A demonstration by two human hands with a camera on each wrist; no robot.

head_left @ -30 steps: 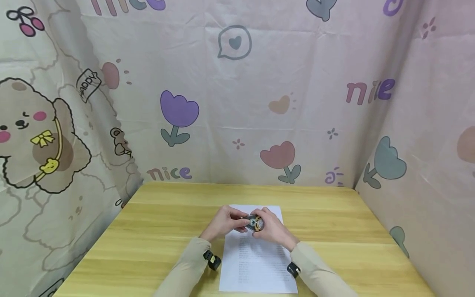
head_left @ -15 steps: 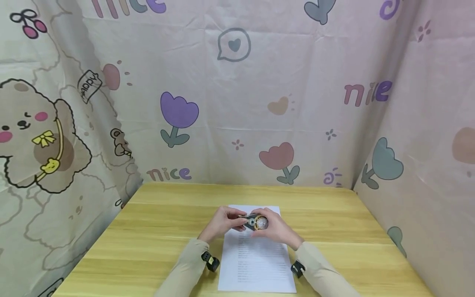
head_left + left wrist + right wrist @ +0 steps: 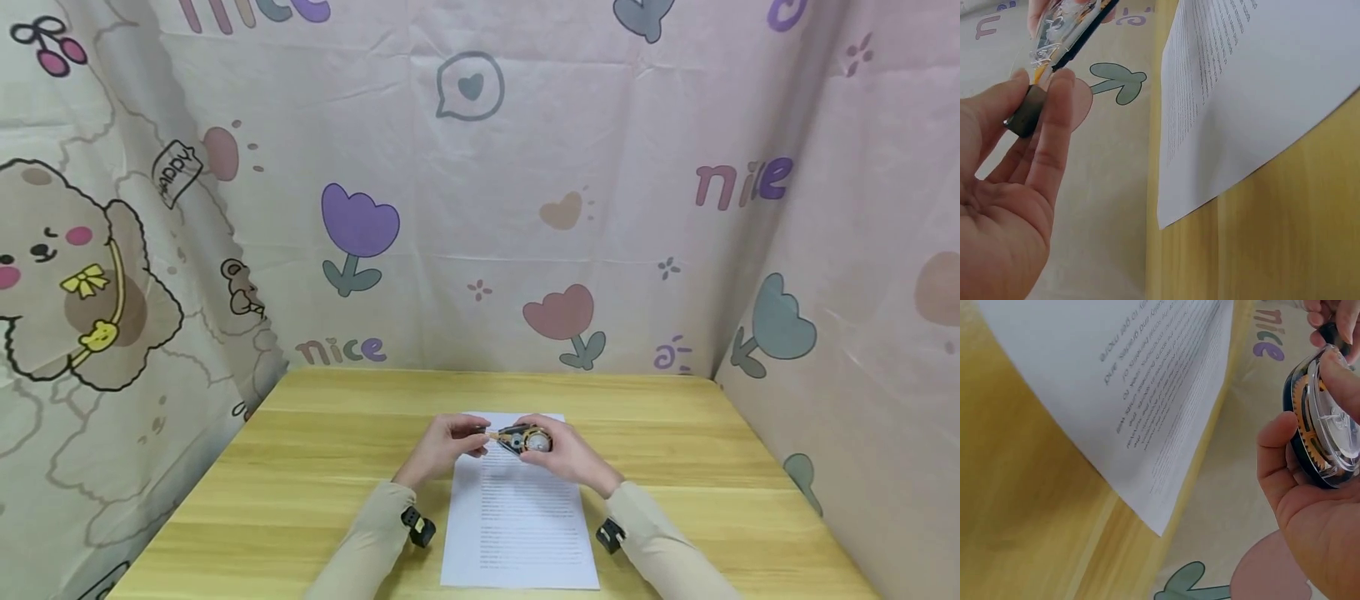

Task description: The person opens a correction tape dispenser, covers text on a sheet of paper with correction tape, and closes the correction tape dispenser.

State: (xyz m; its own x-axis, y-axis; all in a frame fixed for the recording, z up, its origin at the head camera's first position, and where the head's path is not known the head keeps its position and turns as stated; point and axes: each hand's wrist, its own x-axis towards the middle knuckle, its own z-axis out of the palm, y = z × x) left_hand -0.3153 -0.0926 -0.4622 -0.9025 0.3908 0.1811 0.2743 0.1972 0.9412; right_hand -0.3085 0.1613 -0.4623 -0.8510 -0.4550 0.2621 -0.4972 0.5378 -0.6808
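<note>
My right hand (image 3: 570,454) holds a correction tape (image 3: 537,440) with a clear casing over orange gears (image 3: 1305,419), fingers and thumb on its two sides. A small dark cap (image 3: 1026,112) is pinched between the thumb and fingers of my left hand (image 3: 438,448), at the narrow end of the correction tape. The yellow-orange tip (image 3: 1039,74) shows between cap and body; whether the cap still touches it I cannot tell. Both hands are raised above a printed sheet of paper (image 3: 525,525).
The sheet lies lengthwise on a wooden table (image 3: 337,467). A patterned cloth curtain (image 3: 465,183) hangs behind the table and along both sides. Black wrist cameras sit on both sleeves.
My right hand has moved right with the correction tape, and my left has drawn slightly left with the cap. The gap between the hands has widened, and the orange tip now shows.
</note>
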